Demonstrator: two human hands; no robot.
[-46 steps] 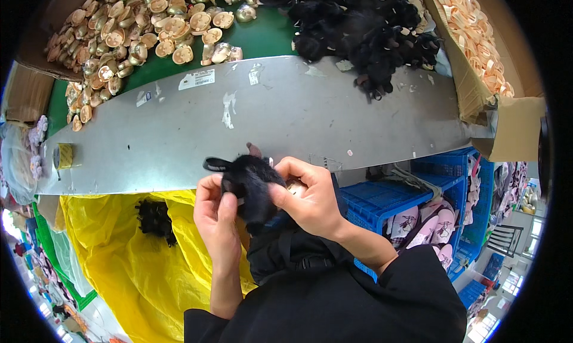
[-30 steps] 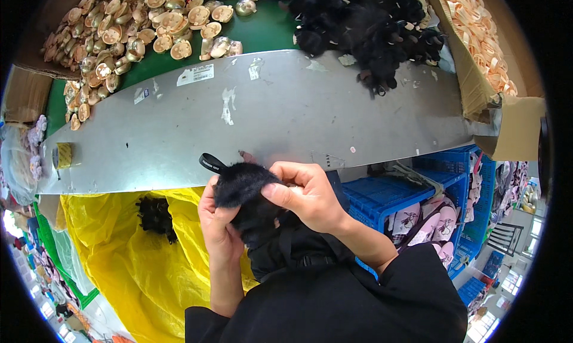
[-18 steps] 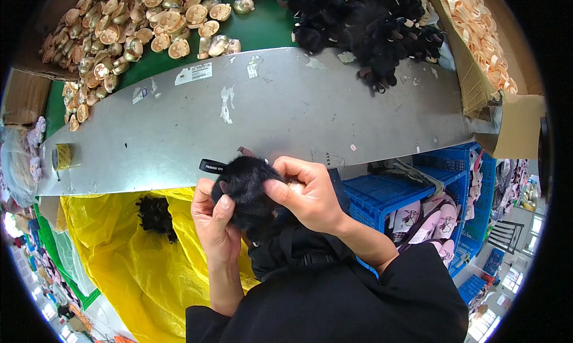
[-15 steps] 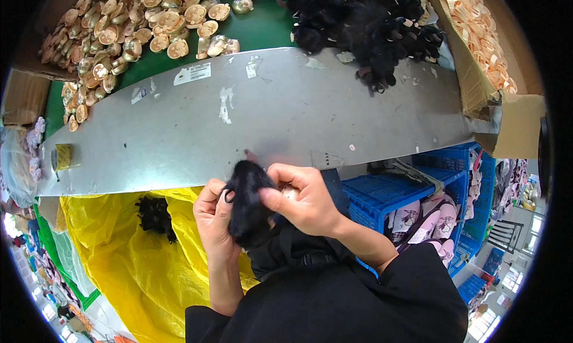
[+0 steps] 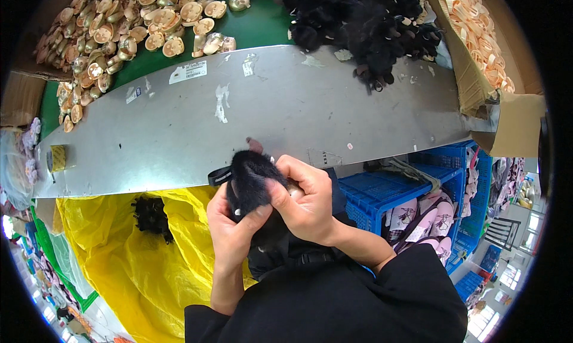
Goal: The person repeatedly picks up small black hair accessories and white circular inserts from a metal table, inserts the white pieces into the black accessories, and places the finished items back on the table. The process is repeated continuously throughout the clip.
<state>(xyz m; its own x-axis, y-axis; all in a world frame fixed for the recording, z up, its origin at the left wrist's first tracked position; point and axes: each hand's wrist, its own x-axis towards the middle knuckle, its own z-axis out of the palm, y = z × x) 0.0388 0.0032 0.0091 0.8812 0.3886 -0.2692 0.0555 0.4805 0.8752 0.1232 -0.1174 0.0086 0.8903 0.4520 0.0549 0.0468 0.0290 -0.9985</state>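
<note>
A black fuzzy hair piece (image 5: 250,176) with a short black band sticking out to its left sits between both my hands, just in front of the grey metal table (image 5: 286,113). My left hand (image 5: 230,226) grips it from below with the thumb pressed on its front. My right hand (image 5: 304,200) closes over its right side, fingers curled on the fuzz. A small skin-coloured piece shows above the fuzz, mostly hidden.
Several tan doll-head shells (image 5: 119,26) lie at the far left on the green surface. A heap of black hair pieces (image 5: 358,20) lies far right, beside a cardboard box (image 5: 477,50) of pale parts. A yellow bag (image 5: 113,253) with black hair hangs below; blue crates (image 5: 394,194) stand right.
My hands turned and kneaded the black hair piece in place. The band now points left again and my left thumb presses across the front.
</note>
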